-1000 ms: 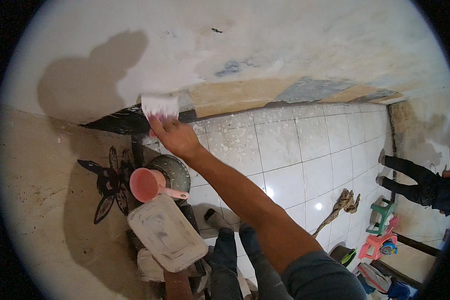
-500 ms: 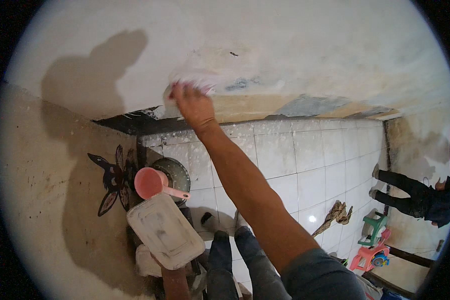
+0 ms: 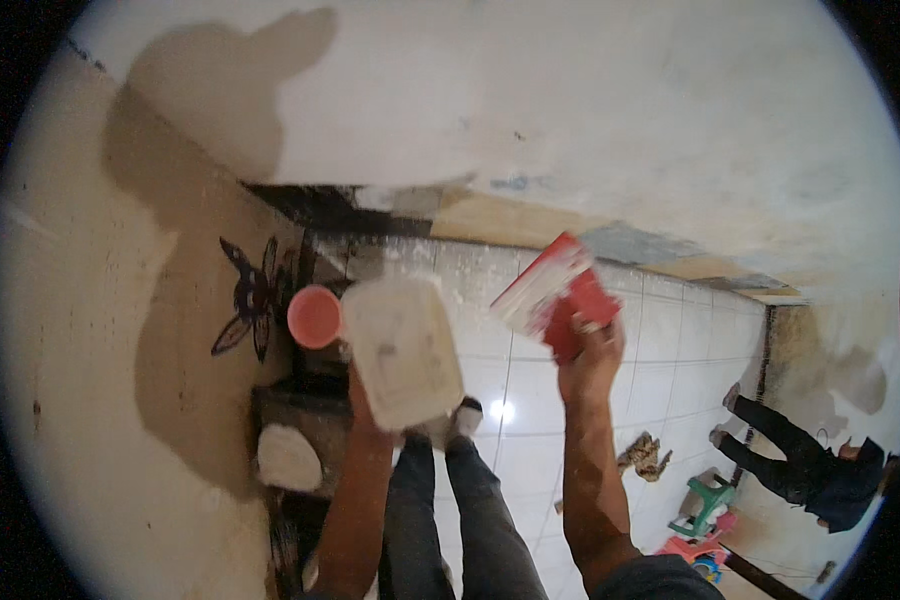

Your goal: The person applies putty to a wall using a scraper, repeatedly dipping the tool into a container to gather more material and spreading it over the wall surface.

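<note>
My right hand (image 3: 596, 362) is closed round a red plastic putty scraper (image 3: 576, 318), whose broad blade is smeared with white filler. It is held away from the white wall (image 3: 610, 110), above the tiled floor. On the left, my left hand (image 3: 360, 395) supports a shallow whitish rectangular plastic tray (image 3: 402, 350) from beneath. The fingers are mostly hidden behind it, and the tray's surface has thin smears and a few grey marks. Just beyond the tray's left edge is a pink dipper (image 3: 316, 317).
Bare yellow and grey patches (image 3: 515, 215) run along the wall's foot. A whitish lump or bag (image 3: 288, 457) sits by the left wall. On the white tiles lie a crumpled brown cloth (image 3: 646, 457) and a green stool (image 3: 705, 503). Another person (image 3: 810, 455) in dark clothes stands at right.
My right hand has come off the wall, moving down and right, and the scraper's face now shows. My left hand has moved the tray up and to the right. The view has shifted.
</note>
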The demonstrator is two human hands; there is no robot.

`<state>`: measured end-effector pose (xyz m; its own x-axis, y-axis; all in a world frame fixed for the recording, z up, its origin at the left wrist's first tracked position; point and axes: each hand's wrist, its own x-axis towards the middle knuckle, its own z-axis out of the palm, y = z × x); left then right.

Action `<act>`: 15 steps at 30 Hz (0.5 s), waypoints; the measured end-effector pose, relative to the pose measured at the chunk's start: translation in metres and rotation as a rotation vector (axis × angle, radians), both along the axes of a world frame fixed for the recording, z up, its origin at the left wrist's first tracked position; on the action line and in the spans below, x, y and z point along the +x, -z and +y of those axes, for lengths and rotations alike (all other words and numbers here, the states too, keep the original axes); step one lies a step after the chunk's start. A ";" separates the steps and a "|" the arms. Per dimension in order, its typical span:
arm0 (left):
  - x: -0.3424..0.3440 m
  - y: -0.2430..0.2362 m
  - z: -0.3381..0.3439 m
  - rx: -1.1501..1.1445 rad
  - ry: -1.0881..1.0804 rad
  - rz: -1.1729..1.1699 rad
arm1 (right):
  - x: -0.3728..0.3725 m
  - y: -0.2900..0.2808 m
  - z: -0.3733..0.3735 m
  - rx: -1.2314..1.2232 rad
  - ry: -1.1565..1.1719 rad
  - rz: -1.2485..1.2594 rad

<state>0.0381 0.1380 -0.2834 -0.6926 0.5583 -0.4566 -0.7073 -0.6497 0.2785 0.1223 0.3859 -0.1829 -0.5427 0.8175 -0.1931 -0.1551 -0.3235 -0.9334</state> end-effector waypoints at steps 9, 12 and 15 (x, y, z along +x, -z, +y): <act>-0.010 -0.043 0.091 0.152 0.161 0.089 | -0.007 -0.061 0.011 0.347 -0.399 -0.473; -0.007 -0.058 0.099 0.027 0.184 0.208 | -0.003 -0.063 0.008 0.505 -0.422 -0.569; -0.003 -0.062 0.103 -0.086 0.187 0.208 | 0.002 -0.064 0.008 0.562 -0.418 -0.618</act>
<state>0.0355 0.2406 -0.2214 -0.6647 0.6508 -0.3668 -0.7348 -0.4807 0.4786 0.1242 0.3937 -0.1193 -0.7466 0.6401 -0.1814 0.4484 0.2827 -0.8479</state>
